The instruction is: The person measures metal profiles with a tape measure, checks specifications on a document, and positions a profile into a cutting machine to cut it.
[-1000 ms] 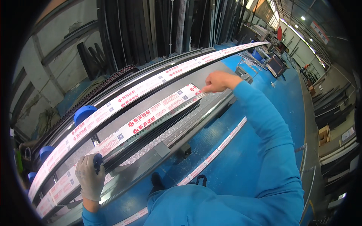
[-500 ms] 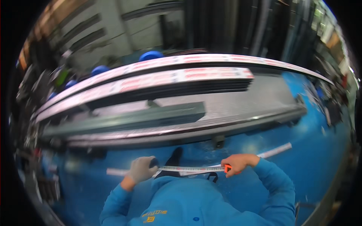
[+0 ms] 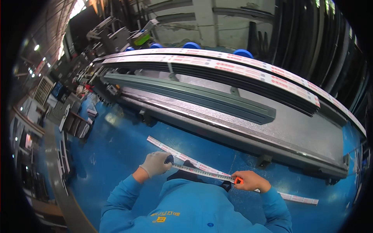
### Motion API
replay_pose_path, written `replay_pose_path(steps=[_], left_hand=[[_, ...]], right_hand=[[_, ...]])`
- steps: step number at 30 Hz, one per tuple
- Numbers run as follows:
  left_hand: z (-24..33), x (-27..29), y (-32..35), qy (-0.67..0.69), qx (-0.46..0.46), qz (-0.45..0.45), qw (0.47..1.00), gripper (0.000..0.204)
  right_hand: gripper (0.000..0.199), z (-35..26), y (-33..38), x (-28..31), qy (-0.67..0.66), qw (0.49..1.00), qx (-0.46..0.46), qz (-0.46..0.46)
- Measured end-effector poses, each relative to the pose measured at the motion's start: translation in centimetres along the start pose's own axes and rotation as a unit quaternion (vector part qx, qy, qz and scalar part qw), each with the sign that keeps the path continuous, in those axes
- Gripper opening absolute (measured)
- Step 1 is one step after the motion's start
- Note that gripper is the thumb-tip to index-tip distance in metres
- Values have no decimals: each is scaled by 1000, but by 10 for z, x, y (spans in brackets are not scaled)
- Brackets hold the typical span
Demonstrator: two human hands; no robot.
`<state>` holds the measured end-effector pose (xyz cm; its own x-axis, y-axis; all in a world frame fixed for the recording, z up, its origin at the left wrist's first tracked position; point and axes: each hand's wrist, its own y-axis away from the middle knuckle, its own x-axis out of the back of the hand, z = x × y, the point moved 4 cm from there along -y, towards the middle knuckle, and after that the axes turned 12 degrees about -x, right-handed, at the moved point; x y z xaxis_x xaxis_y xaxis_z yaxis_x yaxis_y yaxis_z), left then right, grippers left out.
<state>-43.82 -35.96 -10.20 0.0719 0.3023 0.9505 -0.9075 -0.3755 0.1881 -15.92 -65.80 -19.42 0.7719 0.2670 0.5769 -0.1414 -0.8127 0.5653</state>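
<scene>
My left hand (image 3: 154,164), in a grey glove with dark blue at the fingertips, is closed on one end of a tape measure's blade (image 3: 202,171). My bare right hand (image 3: 250,181) is wrapped round the orange tape measure case (image 3: 238,180) at the other end. The pale blade stretches between both hands in front of my body, sloping slightly down to the right. Lower down, a long narrow strip with white and red printed film (image 3: 171,150) runs behind the blade and past both hands; part of it is hidden by my right hand and sleeve.
Ahead stands a long metal rack (image 3: 303,134) bearing a grey-green profile (image 3: 194,97) and stacked dark profiles with white-and-red film (image 3: 233,71). Blue round ends (image 3: 191,45) show behind it. The blue floor (image 3: 116,155) lies around me; cluttered shelving (image 3: 74,122) stands left.
My view has turned to the left, so the rack now slants down to the right and more of the workshop's left side shows. Both hands keep hold of the tape measure.
</scene>
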Motion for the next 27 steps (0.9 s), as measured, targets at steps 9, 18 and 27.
replay_pose_path(steps=[9, 18, 27], left_hand=[[-108, -19, 35, 21, -51, 195, 979, 33], [-302, -31, 85, 281, 48, 222, 932, 25], [-426, -5, 75, 398, 84, 145, 902, 28]], right_hand=[[49, -122, -84, -41, -77, 996, -32, -30], [47, -312, -236, -82, -54, 998, -27, -17], [47, -411, -332, -80, 6, 1000, 10, -6]])
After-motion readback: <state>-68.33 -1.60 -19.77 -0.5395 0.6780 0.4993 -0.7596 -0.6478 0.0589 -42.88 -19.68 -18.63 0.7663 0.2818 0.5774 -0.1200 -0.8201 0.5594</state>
